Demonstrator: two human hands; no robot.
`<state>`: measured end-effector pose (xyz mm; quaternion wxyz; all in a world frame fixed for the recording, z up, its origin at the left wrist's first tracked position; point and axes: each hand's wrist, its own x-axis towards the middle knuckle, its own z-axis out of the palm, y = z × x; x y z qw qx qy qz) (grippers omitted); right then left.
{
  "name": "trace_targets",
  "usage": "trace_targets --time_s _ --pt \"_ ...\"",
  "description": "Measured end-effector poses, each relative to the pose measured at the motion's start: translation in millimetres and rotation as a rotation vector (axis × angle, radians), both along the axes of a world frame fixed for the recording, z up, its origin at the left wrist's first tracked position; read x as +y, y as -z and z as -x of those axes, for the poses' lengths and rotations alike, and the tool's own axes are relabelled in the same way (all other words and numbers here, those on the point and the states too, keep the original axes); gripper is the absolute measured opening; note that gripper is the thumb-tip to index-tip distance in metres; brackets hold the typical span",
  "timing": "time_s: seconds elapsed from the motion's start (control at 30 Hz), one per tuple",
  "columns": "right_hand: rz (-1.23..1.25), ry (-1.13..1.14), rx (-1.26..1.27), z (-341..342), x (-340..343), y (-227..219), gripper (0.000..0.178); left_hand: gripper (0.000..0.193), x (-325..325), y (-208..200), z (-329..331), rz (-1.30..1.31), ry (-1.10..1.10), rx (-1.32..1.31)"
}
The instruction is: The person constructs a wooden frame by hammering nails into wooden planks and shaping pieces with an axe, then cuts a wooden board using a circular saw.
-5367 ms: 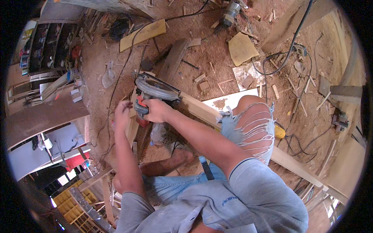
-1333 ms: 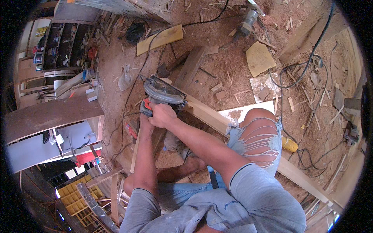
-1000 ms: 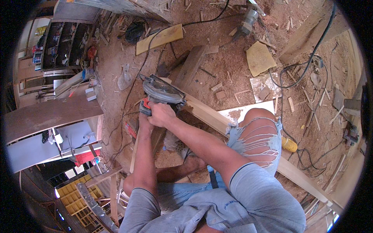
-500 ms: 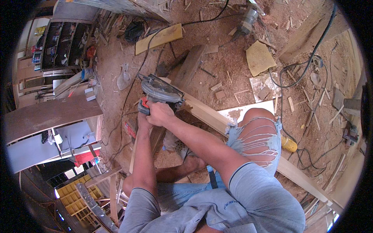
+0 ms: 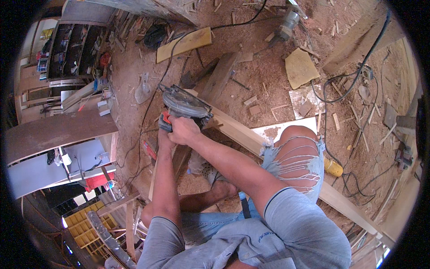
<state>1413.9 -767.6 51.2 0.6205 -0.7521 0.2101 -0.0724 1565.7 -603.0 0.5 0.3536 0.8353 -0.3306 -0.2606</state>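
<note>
Both hands are on a dark circular saw (image 5: pixel 186 102) with an orange-marked black handle (image 5: pixel 165 122). My right hand (image 5: pixel 184 131) wraps over the saw's body and handle. Just beside it, my left hand (image 5: pixel 165 140) closes round the rear of the handle, its fingers partly hidden by the right. The saw rests at the far end of a long pale timber (image 5: pixel 233 131), which runs under my bent right leg toward the lower right. A darker wooden block (image 5: pixel 221 76) lies just beyond the saw. The blade and the place where it meets the timber are hidden.
Sawdust and offcuts cover the floor. A black cord (image 5: pixel 166 69) passes left of the saw. A yellowish board (image 5: pixel 184 44) lies beyond it, a yellow power tool (image 5: pixel 332 167) by my right knee. Another power tool (image 5: pixel 286 24) lies far off. A brown cabinet (image 5: pixel 58 132) stands left.
Hardly anything differs. The view has shifted very slightly; both hands keep their grip and the saw stays at the same spot on the timber.
</note>
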Motion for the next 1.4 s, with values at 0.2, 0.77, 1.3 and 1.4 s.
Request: trace_targets --time_s 0.2,0.77,1.3,1.4 --pt "0.011 0.012 -0.002 -3 1 5 0.045 0.073 -4 4 -2 0.061 0.022 0.033" --pt "0.014 -0.004 -0.004 -8 -3 7 0.043 0.078 -15 -2 2 0.101 -0.041 0.124" --pt "-0.006 -0.017 0.014 -14 -6 -6 0.045 0.08 -19 -20 3 0.099 0.013 -0.003" --pt "0.004 -0.036 0.026 -16 -7 -4 0.046 0.079 -20 -19 2 0.082 0.012 -0.011"
